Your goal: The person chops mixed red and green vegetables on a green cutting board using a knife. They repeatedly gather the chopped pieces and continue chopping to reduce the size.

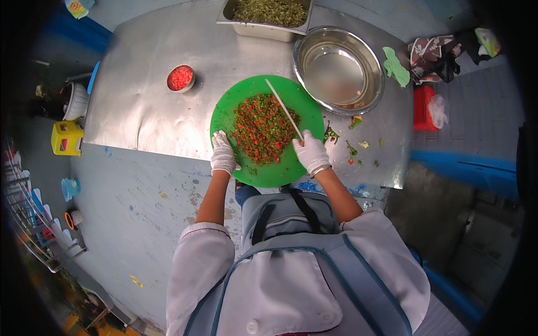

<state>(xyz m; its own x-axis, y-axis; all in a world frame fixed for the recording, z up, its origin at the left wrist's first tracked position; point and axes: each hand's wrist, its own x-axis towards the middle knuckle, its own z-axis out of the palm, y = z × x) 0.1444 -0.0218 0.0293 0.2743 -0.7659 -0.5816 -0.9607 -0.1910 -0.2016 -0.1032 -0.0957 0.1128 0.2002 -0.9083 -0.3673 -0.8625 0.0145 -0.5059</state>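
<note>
A round green cutting board point(227, 101) lies at the front edge of the steel table, its near rim reaching past the edge. Finely chopped red and green vegetables point(262, 130) form a heap in its middle. My right hand point(312, 152), in a white glove, grips the handle of a knife point(283, 108). The blade points up and to the left along the heap's right side, seen nearly edge-on. My gloved left hand point(224, 152) rests on the board's left rim, holding no object, its fingers together and pointing away from me.
Right of the board stands a large steel bowl point(374, 77). Behind is a steel pan point(262, 30) of chopped greens. A small bowl of red pieces point(180, 78) sits left on the steel table point(143, 80). Pepper trimmings point(352, 151) and a green cloth point(395, 67) lie right.
</note>
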